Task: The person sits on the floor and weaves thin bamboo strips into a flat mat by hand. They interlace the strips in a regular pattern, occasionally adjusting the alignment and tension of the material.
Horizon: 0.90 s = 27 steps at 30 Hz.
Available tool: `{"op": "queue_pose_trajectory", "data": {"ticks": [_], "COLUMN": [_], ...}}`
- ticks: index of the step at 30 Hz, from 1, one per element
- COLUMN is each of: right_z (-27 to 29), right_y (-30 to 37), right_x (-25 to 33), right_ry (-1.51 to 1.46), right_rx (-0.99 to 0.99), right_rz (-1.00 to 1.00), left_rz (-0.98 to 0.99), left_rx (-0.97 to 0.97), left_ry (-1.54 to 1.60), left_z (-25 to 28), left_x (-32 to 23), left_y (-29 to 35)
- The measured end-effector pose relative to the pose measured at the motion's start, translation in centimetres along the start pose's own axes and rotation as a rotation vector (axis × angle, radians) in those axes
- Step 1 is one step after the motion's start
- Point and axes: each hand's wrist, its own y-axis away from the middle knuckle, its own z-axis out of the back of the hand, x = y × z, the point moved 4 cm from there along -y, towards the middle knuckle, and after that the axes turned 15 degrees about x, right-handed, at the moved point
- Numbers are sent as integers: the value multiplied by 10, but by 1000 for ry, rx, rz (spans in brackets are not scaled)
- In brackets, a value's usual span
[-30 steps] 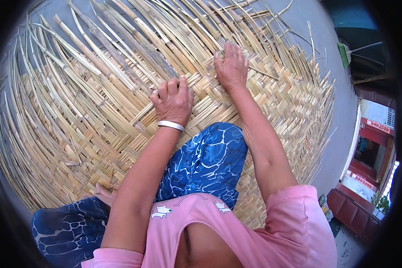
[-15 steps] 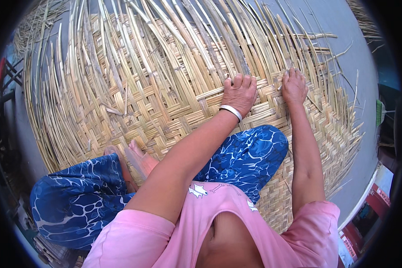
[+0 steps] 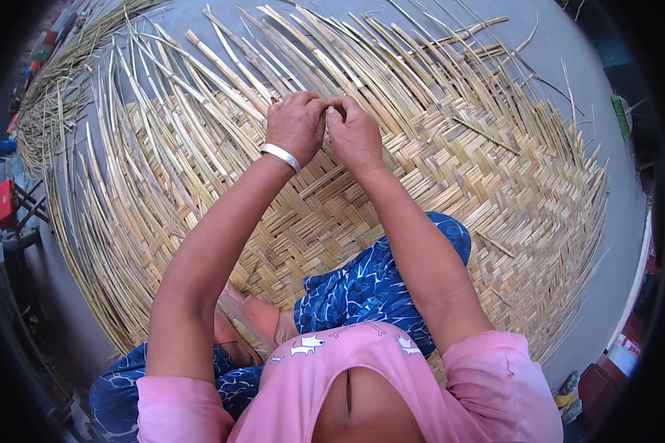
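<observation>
I sit on a large woven bamboo mat [image 3: 495,184] spread on a grey floor. My left hand [image 3: 295,125], with a white bangle on the wrist, and my right hand [image 3: 355,133] meet side by side at the mat's unwoven edge. Both pinch loose bamboo strips [image 3: 288,66] where the weave ends. Long free strips fan out beyond my fingers toward the top and left. My knees in blue patterned trousers [image 3: 369,288] rest on the finished weave below my arms.
Grey concrete floor [image 3: 606,288] surrounds the mat. A pile of loose bamboo strips [image 3: 52,96] lies at the upper left. Dark objects and a red item [image 3: 6,203] stand at the left rim. A green tool [image 3: 619,114] lies at the right.
The view has swung so the mat's open edge is now ahead. Both hands lifted off the flat weave and came together, fingers closing on strips at the weaving edge.
</observation>
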Motion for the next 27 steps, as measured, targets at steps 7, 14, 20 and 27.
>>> {"op": "queue_pose_trajectory", "data": {"ticks": [7,14,20,27], "right_z": [-14,-24,-21,-33], "right_y": [6,16,18,12], "right_x": [26,28,24,19], "right_ry": [604,778,699,428], "right_rx": [195,245,249,264], "right_rz": [245,335,298,319], "left_rz": [-133,-240,-200,-163], "left_rx": [78,379,82,307], "left_ry": [-246,-461,-330,-343], "left_z": [9,-41,-35,-55], "left_x": [2,-55,-63,-71], "left_y": [-116,-185,-208,-238]}}
